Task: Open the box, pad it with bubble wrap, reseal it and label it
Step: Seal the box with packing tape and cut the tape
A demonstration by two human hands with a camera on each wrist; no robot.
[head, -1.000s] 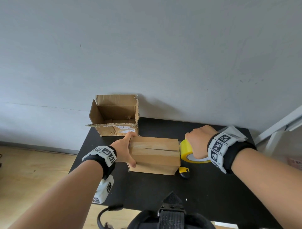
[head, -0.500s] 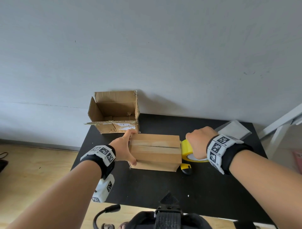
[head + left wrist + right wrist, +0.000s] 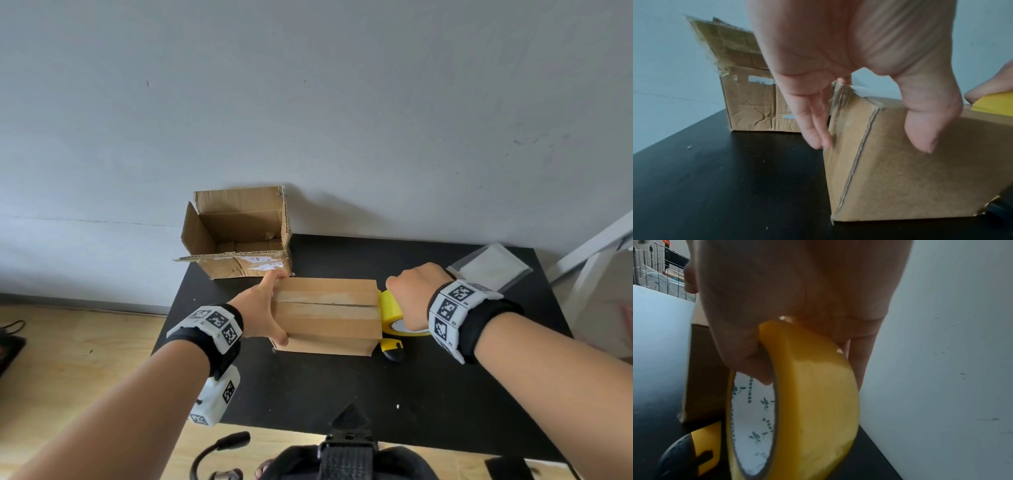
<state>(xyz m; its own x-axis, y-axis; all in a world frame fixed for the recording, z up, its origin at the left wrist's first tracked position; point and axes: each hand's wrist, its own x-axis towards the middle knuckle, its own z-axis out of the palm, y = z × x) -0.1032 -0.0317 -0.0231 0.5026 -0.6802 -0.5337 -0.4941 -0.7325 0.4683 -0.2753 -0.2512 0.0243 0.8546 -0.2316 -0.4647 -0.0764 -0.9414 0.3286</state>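
Note:
A closed brown cardboard box (image 3: 327,315) (image 3: 910,170) (image 3: 701,369) lies on the black table (image 3: 342,387), its top flaps meeting in a centre seam. My left hand (image 3: 263,308) (image 3: 859,81) holds its left end, thumb on the near face and fingers (image 3: 813,121) flat along the end. My right hand (image 3: 411,294) (image 3: 797,296) grips a yellow tape roll (image 3: 394,315) (image 3: 803,402) upright at the box's right end, thumb inside the core. The tape's free end is hidden.
An open empty cardboard box (image 3: 236,233) (image 3: 748,89) stands at the table's back left against the wall. A yellow-and-black utility knife (image 3: 392,347) (image 3: 692,456) lies by the closed box's right front corner. A clear flat bag (image 3: 489,265) sits at back right.
The camera view has shifted a little; both hands, the box and the tape roll stay in the same places relative to each other.

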